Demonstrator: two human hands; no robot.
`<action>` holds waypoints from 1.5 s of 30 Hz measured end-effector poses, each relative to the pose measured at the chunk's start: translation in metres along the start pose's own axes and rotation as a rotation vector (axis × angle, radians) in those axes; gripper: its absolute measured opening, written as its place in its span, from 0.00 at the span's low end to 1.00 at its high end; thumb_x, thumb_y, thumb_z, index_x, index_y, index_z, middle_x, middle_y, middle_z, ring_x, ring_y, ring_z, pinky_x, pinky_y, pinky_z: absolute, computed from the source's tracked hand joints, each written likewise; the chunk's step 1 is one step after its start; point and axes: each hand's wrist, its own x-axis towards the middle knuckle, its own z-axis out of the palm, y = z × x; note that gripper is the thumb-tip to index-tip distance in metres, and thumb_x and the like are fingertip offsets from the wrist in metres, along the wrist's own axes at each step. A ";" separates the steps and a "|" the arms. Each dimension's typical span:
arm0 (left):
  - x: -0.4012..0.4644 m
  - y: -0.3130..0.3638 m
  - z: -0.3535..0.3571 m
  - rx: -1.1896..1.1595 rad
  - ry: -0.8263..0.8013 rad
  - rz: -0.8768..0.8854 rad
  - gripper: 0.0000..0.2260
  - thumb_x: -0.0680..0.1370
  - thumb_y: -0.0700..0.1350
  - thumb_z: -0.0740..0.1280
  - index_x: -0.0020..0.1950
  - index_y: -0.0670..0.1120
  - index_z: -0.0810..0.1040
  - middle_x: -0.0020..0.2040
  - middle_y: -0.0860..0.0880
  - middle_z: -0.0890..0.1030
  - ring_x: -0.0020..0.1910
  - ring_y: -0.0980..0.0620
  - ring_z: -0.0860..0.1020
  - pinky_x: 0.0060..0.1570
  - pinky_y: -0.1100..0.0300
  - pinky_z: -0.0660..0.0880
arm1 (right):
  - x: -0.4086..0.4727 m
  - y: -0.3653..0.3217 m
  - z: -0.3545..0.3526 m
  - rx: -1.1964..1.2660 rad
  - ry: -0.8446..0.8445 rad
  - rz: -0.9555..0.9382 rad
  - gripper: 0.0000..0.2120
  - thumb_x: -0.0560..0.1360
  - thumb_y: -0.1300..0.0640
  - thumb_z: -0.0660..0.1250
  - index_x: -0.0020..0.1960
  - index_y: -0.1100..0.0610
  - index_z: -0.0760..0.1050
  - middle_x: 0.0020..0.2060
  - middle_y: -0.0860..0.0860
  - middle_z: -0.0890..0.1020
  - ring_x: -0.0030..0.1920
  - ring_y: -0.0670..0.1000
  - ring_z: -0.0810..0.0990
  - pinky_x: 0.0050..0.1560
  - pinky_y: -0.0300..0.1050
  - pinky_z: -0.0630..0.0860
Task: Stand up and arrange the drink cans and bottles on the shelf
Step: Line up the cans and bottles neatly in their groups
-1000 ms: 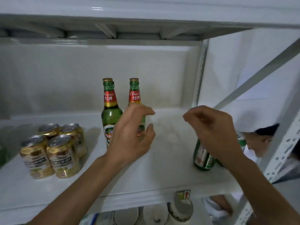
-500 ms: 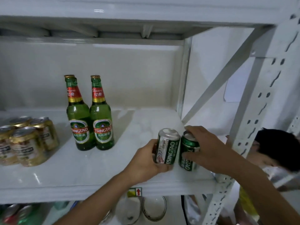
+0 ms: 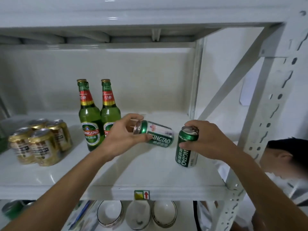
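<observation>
On the white shelf board (image 3: 126,174) two green beer bottles (image 3: 90,124) stand upright side by side. Left of them stands a cluster of several gold cans (image 3: 40,144). My left hand (image 3: 123,139) grips a green Tsingtao can (image 3: 158,135) that is tipped on its side, its top toward the bottles, lifted slightly above the board. My right hand (image 3: 206,140) holds a second green can (image 3: 186,147) by its top; this one is upright near the right post.
A perforated white upright (image 3: 266,114) and a diagonal brace (image 3: 233,80) close the shelf's right side. Another person's head (image 3: 283,155) shows beyond the post. On the level below sit three bowls (image 3: 136,214) and a green can (image 3: 11,209). Another shelf board (image 3: 133,17) lies overhead.
Both hands left the bottles and took the two green cans at the front right. My left hand has since carried its can left and back, tipping it sideways; the right can has moved right.
</observation>
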 end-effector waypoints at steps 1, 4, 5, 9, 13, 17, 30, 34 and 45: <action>0.003 0.003 -0.005 -0.010 0.007 0.003 0.23 0.67 0.44 0.83 0.59 0.54 0.80 0.55 0.53 0.85 0.53 0.55 0.84 0.52 0.59 0.82 | 0.005 -0.002 0.002 0.011 -0.015 -0.011 0.23 0.66 0.51 0.82 0.58 0.52 0.79 0.50 0.49 0.82 0.49 0.48 0.80 0.41 0.33 0.71; 0.008 0.007 -0.010 0.074 -0.061 0.021 0.23 0.68 0.45 0.82 0.61 0.53 0.81 0.55 0.55 0.86 0.55 0.59 0.83 0.50 0.66 0.80 | 0.015 -0.007 0.010 0.065 -0.054 -0.039 0.22 0.64 0.52 0.83 0.55 0.52 0.80 0.47 0.48 0.84 0.47 0.47 0.82 0.41 0.35 0.74; 0.009 0.006 -0.011 0.113 -0.081 0.030 0.24 0.69 0.45 0.82 0.63 0.53 0.81 0.56 0.57 0.85 0.55 0.62 0.82 0.48 0.71 0.78 | 0.018 -0.007 0.013 0.080 -0.074 -0.048 0.23 0.63 0.52 0.83 0.55 0.52 0.80 0.47 0.47 0.84 0.48 0.47 0.83 0.43 0.37 0.75; 0.022 0.013 -0.017 0.256 -0.209 0.064 0.25 0.70 0.41 0.79 0.67 0.50 0.80 0.56 0.62 0.82 0.54 0.72 0.78 0.45 0.80 0.73 | 0.025 -0.009 0.023 0.129 -0.112 -0.069 0.24 0.61 0.53 0.84 0.54 0.50 0.79 0.47 0.46 0.85 0.49 0.46 0.84 0.52 0.45 0.81; 0.034 0.013 -0.014 0.347 -0.390 0.033 0.30 0.72 0.40 0.78 0.73 0.51 0.75 0.67 0.58 0.79 0.65 0.62 0.76 0.64 0.66 0.74 | 0.035 -0.013 0.030 0.133 -0.118 -0.111 0.25 0.61 0.53 0.85 0.54 0.51 0.79 0.48 0.47 0.85 0.50 0.47 0.84 0.53 0.49 0.81; 0.040 0.007 -0.012 0.355 -0.480 0.015 0.32 0.76 0.38 0.73 0.78 0.54 0.69 0.74 0.56 0.73 0.73 0.56 0.71 0.72 0.55 0.69 | 0.040 -0.013 0.039 0.142 -0.119 -0.098 0.30 0.63 0.53 0.84 0.63 0.51 0.77 0.55 0.47 0.82 0.54 0.47 0.81 0.57 0.45 0.79; 0.047 -0.011 -0.012 0.447 -0.361 0.122 0.36 0.74 0.48 0.78 0.78 0.58 0.66 0.69 0.53 0.72 0.69 0.52 0.71 0.70 0.54 0.72 | 0.041 0.001 0.038 0.248 -0.159 -0.071 0.20 0.73 0.54 0.77 0.63 0.50 0.79 0.56 0.43 0.83 0.52 0.47 0.85 0.50 0.39 0.79; 0.048 -0.015 -0.005 0.409 -0.328 0.095 0.36 0.76 0.45 0.76 0.81 0.51 0.64 0.73 0.51 0.69 0.73 0.51 0.69 0.72 0.52 0.70 | 0.049 0.003 0.041 0.255 -0.157 -0.091 0.19 0.74 0.56 0.76 0.63 0.50 0.78 0.56 0.43 0.83 0.53 0.45 0.83 0.49 0.35 0.75; 0.034 -0.025 0.004 0.376 -0.262 0.131 0.38 0.79 0.48 0.72 0.83 0.52 0.54 0.79 0.49 0.63 0.77 0.50 0.64 0.72 0.60 0.63 | 0.053 0.005 0.047 0.271 -0.201 -0.035 0.25 0.74 0.52 0.76 0.69 0.50 0.75 0.63 0.45 0.82 0.65 0.49 0.79 0.66 0.52 0.76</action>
